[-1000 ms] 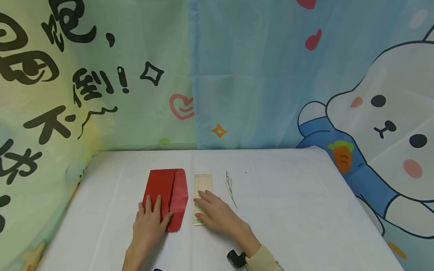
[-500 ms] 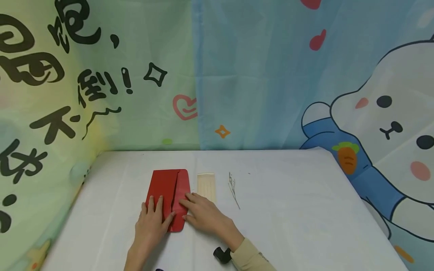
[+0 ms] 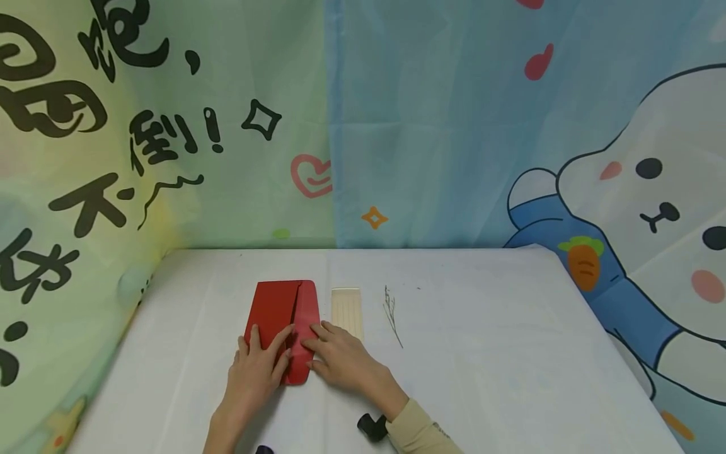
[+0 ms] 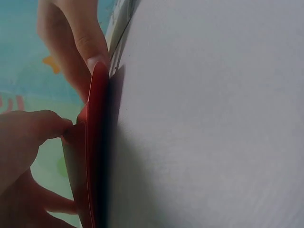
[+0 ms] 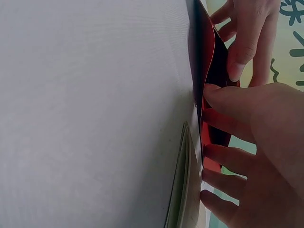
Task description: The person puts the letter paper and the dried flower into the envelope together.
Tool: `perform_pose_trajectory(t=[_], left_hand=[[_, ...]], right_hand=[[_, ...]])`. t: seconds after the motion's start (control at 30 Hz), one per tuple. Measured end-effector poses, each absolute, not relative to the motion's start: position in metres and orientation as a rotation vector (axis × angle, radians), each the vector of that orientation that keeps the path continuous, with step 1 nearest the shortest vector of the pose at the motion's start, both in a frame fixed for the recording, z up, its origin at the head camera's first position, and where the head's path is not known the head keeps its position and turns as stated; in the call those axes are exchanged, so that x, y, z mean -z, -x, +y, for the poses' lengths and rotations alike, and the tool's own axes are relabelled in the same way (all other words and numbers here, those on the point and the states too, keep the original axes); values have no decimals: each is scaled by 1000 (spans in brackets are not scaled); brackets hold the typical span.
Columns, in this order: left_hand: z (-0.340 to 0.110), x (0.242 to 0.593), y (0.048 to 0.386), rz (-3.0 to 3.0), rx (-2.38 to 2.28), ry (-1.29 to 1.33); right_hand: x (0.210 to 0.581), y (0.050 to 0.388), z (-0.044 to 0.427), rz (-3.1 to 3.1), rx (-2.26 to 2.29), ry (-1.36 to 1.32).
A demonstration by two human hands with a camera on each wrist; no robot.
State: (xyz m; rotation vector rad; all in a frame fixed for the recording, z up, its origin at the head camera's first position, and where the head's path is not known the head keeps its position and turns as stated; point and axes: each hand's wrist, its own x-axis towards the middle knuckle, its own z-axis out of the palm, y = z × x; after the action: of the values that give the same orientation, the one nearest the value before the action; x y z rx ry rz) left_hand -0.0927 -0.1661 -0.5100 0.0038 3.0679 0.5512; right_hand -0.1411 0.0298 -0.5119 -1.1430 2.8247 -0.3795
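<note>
A red envelope lies on the white table with its flap folded out to the right. My left hand is over its body, the thumb and a finger gripping the pocket's edge. There the opening gapes dark in the right wrist view. On the flap my right hand rests with fairly straight fingers, thumb touching near the fold. What the left fingertips do inside the opening is partly hidden. A cream, ribbed flat piece lies just right of the envelope, partly covered by the right hand.
A thin dried sprig lies further right on the table. A black device sits at the right wrist, by the beige sleeve. A printed cloth backdrop hangs behind the table's far edge.
My right hand has moved left from the cream piece onto the envelope's flap. My left index finger and thumb have shifted to the pocket's edge. The head view has swung slightly.
</note>
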Motion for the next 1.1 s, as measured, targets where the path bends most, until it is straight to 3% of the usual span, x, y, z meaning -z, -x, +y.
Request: perform_pose_trajectory(t=[1.1], left_hand=[[-186,494,100,2897,-710,-96]], right_hand=[[512,140,29,2945,433,1153]])
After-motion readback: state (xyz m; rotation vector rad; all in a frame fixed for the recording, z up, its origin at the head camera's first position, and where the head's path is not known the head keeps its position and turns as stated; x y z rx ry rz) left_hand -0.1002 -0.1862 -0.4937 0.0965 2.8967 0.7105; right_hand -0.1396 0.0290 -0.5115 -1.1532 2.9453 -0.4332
